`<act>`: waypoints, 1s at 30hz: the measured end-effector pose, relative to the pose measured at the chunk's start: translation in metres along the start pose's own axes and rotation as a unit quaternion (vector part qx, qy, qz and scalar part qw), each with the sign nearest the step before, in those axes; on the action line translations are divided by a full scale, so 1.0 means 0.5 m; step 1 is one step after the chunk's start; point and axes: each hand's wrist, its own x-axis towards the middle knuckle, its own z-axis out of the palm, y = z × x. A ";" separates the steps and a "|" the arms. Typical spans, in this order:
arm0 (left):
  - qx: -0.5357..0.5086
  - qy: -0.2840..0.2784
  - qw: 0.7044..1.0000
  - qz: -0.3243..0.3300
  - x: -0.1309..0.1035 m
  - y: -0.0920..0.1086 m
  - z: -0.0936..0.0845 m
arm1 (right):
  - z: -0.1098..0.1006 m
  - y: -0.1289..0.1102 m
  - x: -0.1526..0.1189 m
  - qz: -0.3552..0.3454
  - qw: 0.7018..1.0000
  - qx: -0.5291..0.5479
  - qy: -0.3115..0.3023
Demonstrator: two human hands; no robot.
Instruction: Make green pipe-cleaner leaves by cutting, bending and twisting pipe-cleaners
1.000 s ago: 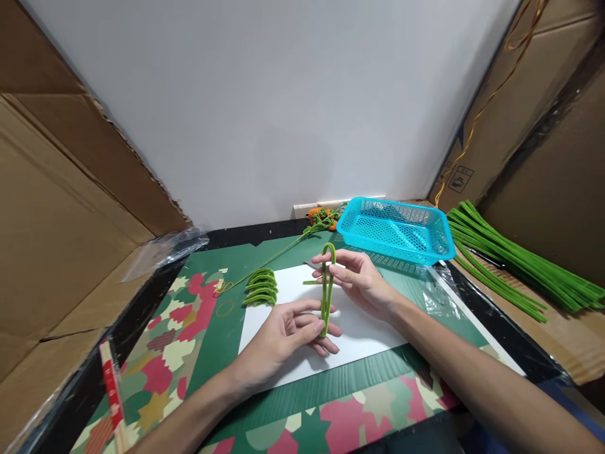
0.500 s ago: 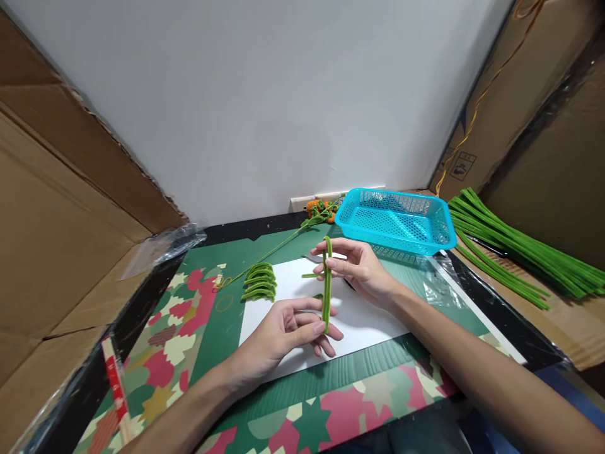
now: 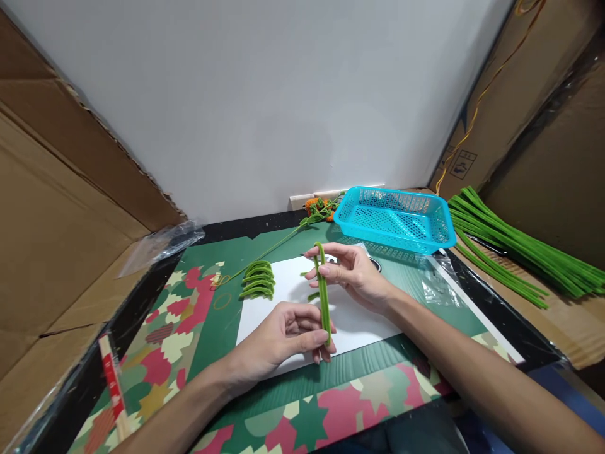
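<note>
Above the white sheet (image 3: 350,315) in the middle of the table, both hands hold one green pipe cleaner (image 3: 324,296) that is folded in two, and this is where the change is: a second ago its upper end was an open round loop with a clear gap between the two strands, and now the strands lie pressed together along almost the whole length — only a tight bend stays at the top. I judge from this that the folding is nearly done and the piece is taking the same flat form as the others. The right hand (image 3: 354,274) pinches the upper bend between thumb and fingers, and the fingers are closed on it. The left hand (image 3: 288,337) grips the lower ends, thumb against fingertips, with the other fingers curled under. The piece stands almost upright, a little tilted, and it looks fuzzy, thin and easy to bend. Just beside it, two short green bits (image 3: 309,284) lie on the sheet. Further left a small pile of curved green pieces (image 3: 258,280) rests at the edge of the sheet. Behind the hands stands a blue basket (image 3: 394,217), and to the right, well apart, lies a bundle of long green pipe cleaners (image 3: 515,252).
</note>
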 end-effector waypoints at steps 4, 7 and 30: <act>-0.020 0.017 1.000 0.010 0.001 -0.004 0.004 | 0.000 0.001 0.000 0.009 1.000 0.008 0.004; -0.023 0.005 1.000 0.006 0.001 -0.003 0.004 | -0.001 0.002 -0.002 0.017 1.000 0.009 -0.013; -0.042 0.001 0.998 -0.039 0.003 0.001 0.008 | 0.025 -0.001 -0.005 0.011 0.998 0.050 0.040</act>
